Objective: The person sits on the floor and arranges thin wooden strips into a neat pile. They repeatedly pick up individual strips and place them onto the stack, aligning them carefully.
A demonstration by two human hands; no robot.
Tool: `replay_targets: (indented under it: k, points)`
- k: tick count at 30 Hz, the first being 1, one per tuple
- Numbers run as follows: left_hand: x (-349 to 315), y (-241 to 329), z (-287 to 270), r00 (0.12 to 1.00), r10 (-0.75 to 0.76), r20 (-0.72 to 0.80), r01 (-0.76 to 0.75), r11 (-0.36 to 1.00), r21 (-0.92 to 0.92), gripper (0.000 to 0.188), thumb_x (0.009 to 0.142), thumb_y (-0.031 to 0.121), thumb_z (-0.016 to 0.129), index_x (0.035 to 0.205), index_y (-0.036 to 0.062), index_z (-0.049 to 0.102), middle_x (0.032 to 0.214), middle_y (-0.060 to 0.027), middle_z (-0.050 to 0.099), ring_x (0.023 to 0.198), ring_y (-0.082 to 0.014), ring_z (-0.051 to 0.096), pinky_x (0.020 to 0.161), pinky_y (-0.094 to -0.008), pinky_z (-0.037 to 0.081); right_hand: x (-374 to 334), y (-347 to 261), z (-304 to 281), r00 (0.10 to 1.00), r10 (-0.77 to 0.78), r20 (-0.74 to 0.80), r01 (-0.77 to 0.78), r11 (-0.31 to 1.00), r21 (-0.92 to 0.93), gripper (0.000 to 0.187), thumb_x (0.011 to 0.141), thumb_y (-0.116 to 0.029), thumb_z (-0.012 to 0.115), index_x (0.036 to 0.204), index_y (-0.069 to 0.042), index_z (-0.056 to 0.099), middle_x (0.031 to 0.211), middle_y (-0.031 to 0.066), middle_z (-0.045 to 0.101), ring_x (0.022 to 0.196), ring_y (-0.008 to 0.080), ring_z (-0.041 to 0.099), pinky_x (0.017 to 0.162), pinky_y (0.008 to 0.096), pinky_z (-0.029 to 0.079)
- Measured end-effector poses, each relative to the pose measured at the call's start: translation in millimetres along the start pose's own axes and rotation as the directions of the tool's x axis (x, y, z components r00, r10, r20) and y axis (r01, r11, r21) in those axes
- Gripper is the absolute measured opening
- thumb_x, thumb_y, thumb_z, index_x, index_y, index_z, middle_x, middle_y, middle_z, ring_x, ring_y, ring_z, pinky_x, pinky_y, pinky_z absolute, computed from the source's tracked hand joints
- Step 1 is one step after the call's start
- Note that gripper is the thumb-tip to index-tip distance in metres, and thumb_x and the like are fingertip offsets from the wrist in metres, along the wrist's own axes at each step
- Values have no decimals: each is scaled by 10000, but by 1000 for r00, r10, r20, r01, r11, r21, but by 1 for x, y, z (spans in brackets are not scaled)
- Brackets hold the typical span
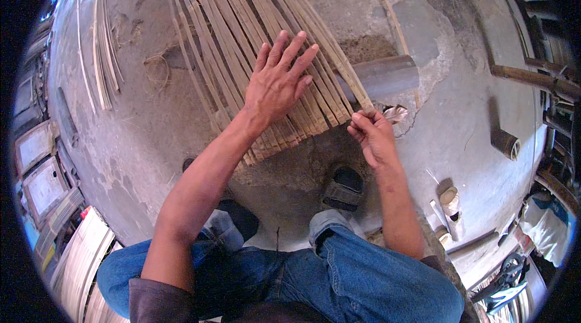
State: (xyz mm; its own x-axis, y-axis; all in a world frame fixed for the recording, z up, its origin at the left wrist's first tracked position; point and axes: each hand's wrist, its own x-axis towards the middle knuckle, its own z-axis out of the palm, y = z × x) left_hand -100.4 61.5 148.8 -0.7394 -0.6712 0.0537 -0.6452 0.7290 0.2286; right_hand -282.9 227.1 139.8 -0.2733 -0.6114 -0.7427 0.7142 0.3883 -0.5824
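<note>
Many long, flat bamboo strips lie side by side on the floor before me, running away toward the far edge, their near ends in a slanting row. My left hand lies flat over the strips, fingers spread and pointing away from me. At the right edge of the row, my right hand pinches the near end of the outermost bamboo strip between thumb and fingers. A thick bamboo tube lies on the floor to the right, partly hidden by the strips.
A loose bunch of thin strips lies at the far left. To the right are a short bamboo piece and a pale cut bamboo piece. Bundled slats rest at the lower left. My shoe is just below the strip ends.
</note>
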Motion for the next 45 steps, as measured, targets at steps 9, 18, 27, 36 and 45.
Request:
replay_targets:
  k: [9, 18, 27, 36, 45]
  points:
    - [0, 1, -1, 1000, 2, 15, -2, 1000, -27, 540, 934, 303, 502, 1444, 231, 339, 1543, -24, 226, 1433, -297, 154, 1154, -481, 125, 3, 8, -8, 1000, 8, 26, -8, 1000, 7, 119, 898, -177, 640, 925, -71, 593, 827, 30, 610, 735, 126, 593, 653, 276, 541]
    - [-1, -1, 0, 1000, 8, -1, -8, 999, -31, 556, 923, 300, 519, 1444, 236, 337, 1540, -27, 233, 1428, -299, 170, 1147, -493, 150, 3, 8, -15, 999, -44, 5, 43, 997, 62, 151, 900, -207, 648, 946, -70, 606, 816, 22, 607, 727, 119, 584, 666, 278, 531]
    - [0, -1, 4, 1000, 23, -11, -23, 1000, 18, 528, 926, 332, 515, 1424, 242, 363, 1523, -36, 260, 1420, -298, 192, 1137, -495, 188, 16, -10, -41, 890, -398, -224, 369, 915, -162, 156, 886, -156, 645, 1008, -62, 616, 813, 33, 627, 721, 135, 598, 626, 310, 503]
    - [-5, -7, 6, 1000, 25, 2, -25, 999, 42, 552, 932, 374, 492, 1445, 241, 336, 1543, -38, 230, 1427, -298, 175, 1140, -495, 159, 19, -99, -71, 913, -359, -192, 236, 851, -469, 272, 898, -215, 601, 1113, -49, 611, 706, -11, 554, 587, 68, 503, 545, 215, 416]
    - [-5, -4, 5, 999, 28, -21, -27, 998, 59, 575, 924, 383, 492, 1452, 234, 318, 1548, -47, 215, 1435, -297, 153, 1145, -499, 118, -36, -132, 47, 749, -539, 385, 638, 431, -638, 395, 967, -216, 496, 1307, -16, 522, 910, 72, 659, 746, 127, 591, 674, 269, 477]
